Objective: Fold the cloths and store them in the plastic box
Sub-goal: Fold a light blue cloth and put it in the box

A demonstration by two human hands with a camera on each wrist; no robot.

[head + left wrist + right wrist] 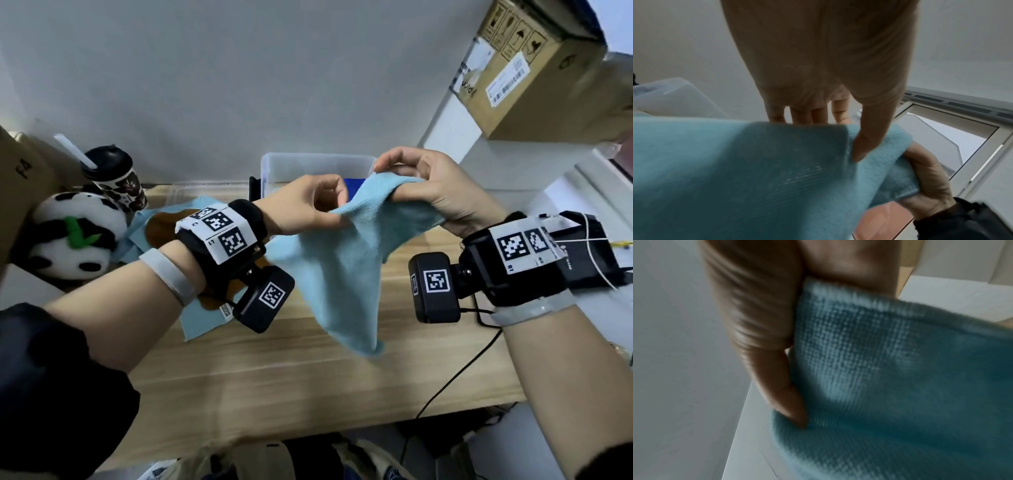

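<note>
Both hands held one light-blue cloth up in the head view: the left hand pinched an edge, the right hand gripped bunched fabric just beside it. Beyond the grip stood the clear box, behind the cloth; more cloths lay under the left wrist.

Left wrist view: thumb pressed on the cloth, fingers behind it.

Right wrist view: blurred thumb clamped against fabric.
</note>
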